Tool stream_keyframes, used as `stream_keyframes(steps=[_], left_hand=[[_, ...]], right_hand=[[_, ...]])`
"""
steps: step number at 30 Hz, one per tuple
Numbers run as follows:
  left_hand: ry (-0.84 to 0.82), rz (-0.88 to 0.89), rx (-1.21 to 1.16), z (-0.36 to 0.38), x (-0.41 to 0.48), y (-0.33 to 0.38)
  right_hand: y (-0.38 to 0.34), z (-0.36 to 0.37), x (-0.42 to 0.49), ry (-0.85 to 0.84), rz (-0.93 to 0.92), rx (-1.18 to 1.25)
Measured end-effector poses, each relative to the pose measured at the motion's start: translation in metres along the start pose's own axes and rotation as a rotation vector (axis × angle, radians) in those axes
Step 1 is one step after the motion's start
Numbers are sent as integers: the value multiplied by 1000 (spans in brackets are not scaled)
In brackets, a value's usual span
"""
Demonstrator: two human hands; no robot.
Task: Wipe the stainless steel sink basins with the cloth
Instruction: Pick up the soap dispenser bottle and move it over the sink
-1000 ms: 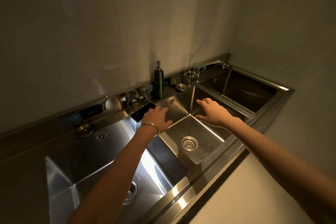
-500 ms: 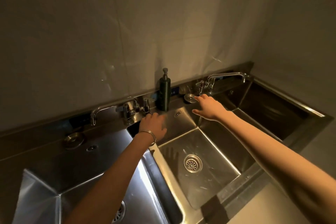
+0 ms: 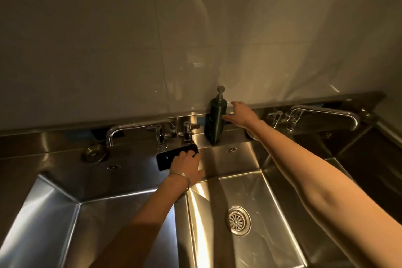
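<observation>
Three stainless steel basins lie side by side: a left basin (image 3: 104, 220), a middle basin (image 3: 261, 198) with a round drain (image 3: 237, 220), and a dark right basin (image 3: 365, 159). No cloth shows anywhere. My left hand (image 3: 187, 164), a bangle on its wrist, rests palm down on the ledge between the left and middle basins, its fingers lying over the end of a black phone (image 3: 166, 159). My right hand (image 3: 242, 115) is stretched out to the back ledge with fingers apart, right beside a dark soap dispenser (image 3: 215, 119), holding nothing.
A swivel faucet (image 3: 134, 126) with two taps stands behind the left basin. Another faucet (image 3: 322, 112) reaches over the right basin. A round metal plug (image 3: 94, 153) lies on the back ledge at the left. A tiled wall rises directly behind.
The view has swung left and closer. My right hand moved from over the middle basin up to the dispenser. My left hand slid onto the phone.
</observation>
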State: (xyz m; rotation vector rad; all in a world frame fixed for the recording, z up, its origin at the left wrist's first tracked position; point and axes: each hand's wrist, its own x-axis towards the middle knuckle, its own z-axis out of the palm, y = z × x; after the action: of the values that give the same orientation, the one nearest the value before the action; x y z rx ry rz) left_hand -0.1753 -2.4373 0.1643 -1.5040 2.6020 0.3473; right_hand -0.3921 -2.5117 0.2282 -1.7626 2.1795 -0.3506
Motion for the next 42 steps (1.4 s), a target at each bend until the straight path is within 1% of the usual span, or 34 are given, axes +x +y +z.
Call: stream_keyframes(steps=[6,9,11,14,18,21,24,27,30,34,36,39,40,42], left_hand=[[-16,-92,-21,15,-2,-3],[-22,-130,-15,20,-6,-7],[-21,-144,-20,22,-8,-9],[-24,-149,-29,21,-8,-9],[5,-138,-49,15,0,-1],[60,-109,-73,9,8,14],[153,-110,-90,3,10,33],[231,-97,-149,-3,3,49],[275,-37,-221,-3,-15,57],[263,71,-326,3,-48,63],[259,116,-360,5,-65,62],[234,185,-345,10,-88,54],[215,211,-358,12,-95,51],[149,265,-442,14,-107,42]], right_hand=[[-6,10,46,20,-51,195],[-10,14,57,-27,-50,324],[-12,17,59,-48,-41,342],[-12,16,53,-37,-71,268],[-8,1,28,31,-128,63],[-11,-22,0,113,-183,-41],[-17,-43,-35,188,-189,-75],[-24,-55,-72,252,-161,-120],[-31,-59,-110,303,-87,-139],[-44,-60,-163,399,36,-147],[-50,-58,-186,417,111,-172],[-54,-53,-215,355,211,-132],[-54,-53,-223,302,226,-59],[-55,-55,-242,161,208,190]])
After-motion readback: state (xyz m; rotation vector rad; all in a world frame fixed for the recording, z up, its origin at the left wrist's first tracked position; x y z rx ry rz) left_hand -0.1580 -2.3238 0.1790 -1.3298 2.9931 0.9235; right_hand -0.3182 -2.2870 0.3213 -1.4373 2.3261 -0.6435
